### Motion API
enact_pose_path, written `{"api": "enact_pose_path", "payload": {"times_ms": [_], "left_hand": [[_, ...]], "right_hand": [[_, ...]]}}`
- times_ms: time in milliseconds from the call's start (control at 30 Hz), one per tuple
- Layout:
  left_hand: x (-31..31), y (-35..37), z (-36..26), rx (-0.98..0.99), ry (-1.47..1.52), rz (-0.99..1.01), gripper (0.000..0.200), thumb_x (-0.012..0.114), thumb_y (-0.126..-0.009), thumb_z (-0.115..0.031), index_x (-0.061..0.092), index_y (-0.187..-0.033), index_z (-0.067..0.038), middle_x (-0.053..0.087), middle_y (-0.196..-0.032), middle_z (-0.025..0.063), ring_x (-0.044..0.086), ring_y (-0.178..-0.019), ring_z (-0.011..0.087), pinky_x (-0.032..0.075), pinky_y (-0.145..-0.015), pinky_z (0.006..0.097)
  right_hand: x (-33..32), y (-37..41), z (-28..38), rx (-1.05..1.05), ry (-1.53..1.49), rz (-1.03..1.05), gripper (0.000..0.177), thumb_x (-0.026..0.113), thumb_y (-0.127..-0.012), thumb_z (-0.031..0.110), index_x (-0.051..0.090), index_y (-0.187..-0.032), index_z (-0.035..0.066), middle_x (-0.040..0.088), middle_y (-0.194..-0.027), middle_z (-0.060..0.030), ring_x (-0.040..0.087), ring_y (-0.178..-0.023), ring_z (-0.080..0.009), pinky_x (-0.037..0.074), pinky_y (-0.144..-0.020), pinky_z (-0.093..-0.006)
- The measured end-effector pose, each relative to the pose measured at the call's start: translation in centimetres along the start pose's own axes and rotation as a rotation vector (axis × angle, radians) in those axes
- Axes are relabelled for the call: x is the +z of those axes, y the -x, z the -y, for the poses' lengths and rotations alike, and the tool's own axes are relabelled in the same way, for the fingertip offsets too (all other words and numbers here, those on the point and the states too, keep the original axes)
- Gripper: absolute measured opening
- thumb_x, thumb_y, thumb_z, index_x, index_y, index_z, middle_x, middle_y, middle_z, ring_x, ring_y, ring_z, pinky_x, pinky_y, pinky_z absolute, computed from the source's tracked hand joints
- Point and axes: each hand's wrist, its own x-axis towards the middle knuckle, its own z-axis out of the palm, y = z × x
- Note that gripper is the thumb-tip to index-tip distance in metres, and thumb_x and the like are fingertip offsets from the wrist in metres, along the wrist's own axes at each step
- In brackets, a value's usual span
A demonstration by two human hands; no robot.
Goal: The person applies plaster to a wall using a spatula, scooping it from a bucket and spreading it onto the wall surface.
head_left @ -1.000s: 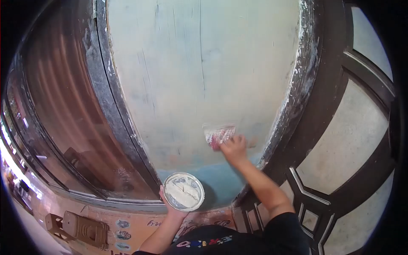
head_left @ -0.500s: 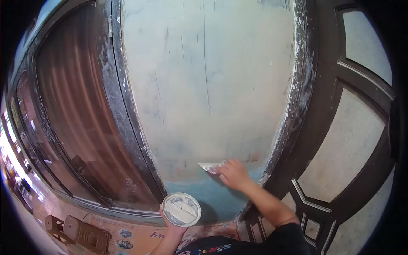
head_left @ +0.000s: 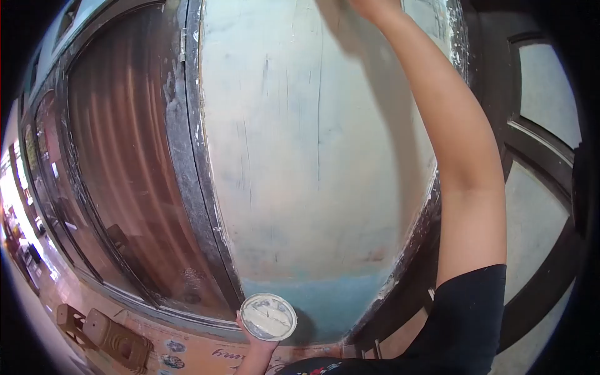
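Observation:
My left hand (head_left: 257, 344) is closed around a round, shallow tub of pale putty (head_left: 269, 317), held low in front of the wall with its open top facing me. Streaks of grey show in the putty. My right hand (head_left: 373, 7) is at the top edge of the head view, by the upper part of the wall panel (head_left: 300, 212). Its fingers and anything in them are cut off by the frame. The panel is covered in whitish filler, with thin dark vertical cracks and a blue-green band (head_left: 312, 300) at the bottom.
A dark, paint-spotted frame (head_left: 187, 150) borders the panel on the left, beside a window with a brown curtain (head_left: 125, 144). Dark door woodwork with pale panels (head_left: 544, 212) stands at right. Brown plastic stools (head_left: 115, 337) and printed cardboard (head_left: 200, 353) lie low at left.
My right hand, which held a putty knife against the lower panel, has swung up to the top edge. The tub stays in my left hand, and the view has shifted slightly.

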Motion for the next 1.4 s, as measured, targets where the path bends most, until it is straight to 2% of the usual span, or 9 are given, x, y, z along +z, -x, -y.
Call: {"api": "enact_pose_path", "payload": {"times_ms": [67,200,267,333,367,433,700,1000,1400], "left_hand": [[-0.3,-0.1,0.2,-0.007,0.021,-0.012,0.078,0.045,-0.079,-0.072,0.051,-0.133,-0.016,0.052,-0.136,0.012,0.048,-0.123,0.0373,0.039,-0.103,0.0582],[-0.6,-0.9,0.2,-0.002,0.01,-0.04,0.077,0.044,-0.08,-0.072,0.052,-0.133,-0.016,0.052,-0.136,0.0121,0.05,-0.121,0.0374,0.04,-0.101,0.0579],[-0.4,-0.5,-0.1,-0.045,-0.009,-0.043,0.077,0.044,-0.08,-0.072,0.052,-0.133,-0.016,0.052,-0.135,0.0121,0.05,-0.121,0.037,0.04,-0.102,0.0571],[-0.4,-0.3,-0.6,-0.064,-0.023,-0.078,0.077,0.044,-0.08,-0.072,0.052,-0.132,-0.016,0.053,-0.135,0.012,0.05,-0.121,0.0369,0.039,-0.102,0.0568],[-0.5,-0.3,-0.7,-0.074,-0.037,-0.098,0.076,0.043,-0.081,-0.072,0.052,-0.132,-0.017,0.053,-0.134,0.0119,0.05,-0.121,0.0368,0.039,-0.102,0.0566],[-0.8,-0.4,-1.0,-0.099,-0.035,-0.106,0.076,0.043,-0.081,-0.072,0.052,-0.133,-0.017,0.053,-0.134,0.0116,0.05,-0.121,0.0367,0.039,-0.103,0.0565],[-2.0,0.5,-2.4,-0.178,-0.1,-0.066,0.077,0.04,-0.083,-0.072,0.049,-0.135,-0.016,0.05,-0.137,0.012,0.048,-0.124,0.0364,0.038,-0.105,0.0565],[-2.0,2.3,-3.1,-0.219,-0.108,-0.1,0.079,0.041,-0.081,-0.073,0.05,-0.133,-0.014,0.053,-0.134,0.0139,0.05,-0.122,0.0377,0.038,-0.104,0.0567],[-2.7,4.0,-4.1,-0.189,-0.142,-0.1,0.08,0.04,-0.08,-0.074,0.05,-0.135,-0.015,0.051,-0.137,0.0133,0.048,-0.124,0.0378,0.037,-0.104,0.058]], "right_hand": [[3.0,-1.2,-0.7,-0.137,0.102,-0.096,0.027,0.055,-0.083,0.017,0.072,-0.105,0.016,0.07,-0.094,-0.0122,0.065,-0.093,-0.0313,0.051,-0.083,-0.0441],[3.1,2.6,2.8,0.018,0.061,0.079,0.025,0.053,-0.088,0.024,0.073,-0.099,0.013,0.07,-0.096,-0.0144,0.064,-0.098,-0.0336,0.049,-0.086,-0.0447],[4.5,5.7,2.5,-0.093,0.061,0.042,0.024,0.054,-0.089,0.021,0.072,-0.101,0.012,0.069,-0.096,-0.016,0.064,-0.096,-0.0348,0.05,-0.084,-0.0443],[6.7,9.2,2.4,-0.113,0.157,0.002,0.022,0.058,-0.081,0.011,0.07,-0.098,0.019,0.067,-0.1,0.0004,0.06,-0.098,-0.0236,0.045,-0.081,-0.0414],[6.7,11.1,3.3,-0.115,0.155,0.057,0.023,0.057,-0.081,0.012,0.07,-0.098,0.02,0.067,-0.101,0.001,0.06,-0.1,-0.0224,0.044,-0.082,-0.0418],[6.9,15.6,4.7,-0.118,0.136,0.118,0.032,0.068,-0.078,0.015,0.069,-0.11,0.023,0.065,-0.105,0.0027,0.057,-0.103,-0.0209,0.042,-0.083,-0.0397],[4.6,38.4,14.0,0.029,0.004,0.348,0.04,0.073,-0.073,0.017,0.068,-0.112,0.025,0.063,-0.108,0.0022,0.052,-0.095,-0.0216,0.036,-0.084,-0.0441],[1.6,64.7,22.7,0.102,-0.075,0.623,0.034,0.074,-0.071,0.024,0.07,-0.104,0.029,0.062,-0.1,0.0044,0.051,-0.095,-0.0218,0.037,-0.085,-0.0491],[-3.1,63.2,24.2,0.276,-0.227,0.75,0.031,0.072,-0.073,0.022,0.07,-0.104,0.024,0.062,-0.104,-0.0023,0.053,-0.102,-0.0243,0.035,-0.093,-0.052]]}}
